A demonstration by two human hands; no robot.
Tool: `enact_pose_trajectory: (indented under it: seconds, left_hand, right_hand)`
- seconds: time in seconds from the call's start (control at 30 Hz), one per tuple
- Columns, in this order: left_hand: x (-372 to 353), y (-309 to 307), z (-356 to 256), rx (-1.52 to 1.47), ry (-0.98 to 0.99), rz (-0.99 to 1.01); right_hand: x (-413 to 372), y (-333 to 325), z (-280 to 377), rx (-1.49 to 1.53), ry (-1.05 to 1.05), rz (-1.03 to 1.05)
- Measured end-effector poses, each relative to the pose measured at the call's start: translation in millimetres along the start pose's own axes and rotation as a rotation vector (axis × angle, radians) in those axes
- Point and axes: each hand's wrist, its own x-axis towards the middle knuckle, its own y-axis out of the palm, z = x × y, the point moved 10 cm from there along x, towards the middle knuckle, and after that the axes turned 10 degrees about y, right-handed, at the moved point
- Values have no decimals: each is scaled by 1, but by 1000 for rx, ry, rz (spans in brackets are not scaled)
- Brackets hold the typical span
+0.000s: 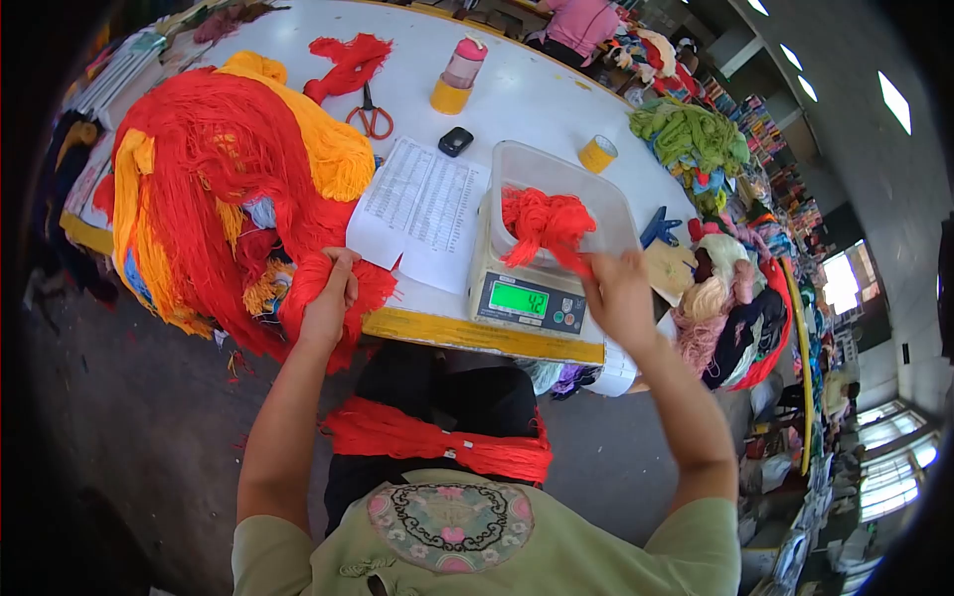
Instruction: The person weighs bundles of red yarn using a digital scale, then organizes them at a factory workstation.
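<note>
My left hand is closed on a bunch of red yarn at the table's front edge, beside a big heap of red and yellow yarn. At the front right corner of a digital scale, my right hand is slightly blurred, its fingers closed on the end of some red yarn strands. These run back to a red yarn clump in a clear plastic tub on the scale. The green display reads about 4.2. Another red yarn hank lies across my lap.
Printed sheets lie left of the scale. Behind are scissors, a black device, a pink-capped bottle and a tape roll. Coloured yarn piles line the right. A person in pink is at the far side.
</note>
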Motion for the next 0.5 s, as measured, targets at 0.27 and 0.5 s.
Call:
enact_pose_trajectory:
  seconds: [0.27,0.5]
  left_hand:
    - [1,0,0,54,27,1]
    - [3,-2,0,52,60,-19]
  right_hand:
    - [-77,-9,-15,318,333,-29]
    - [-64,-10,-15,277,282,-49]
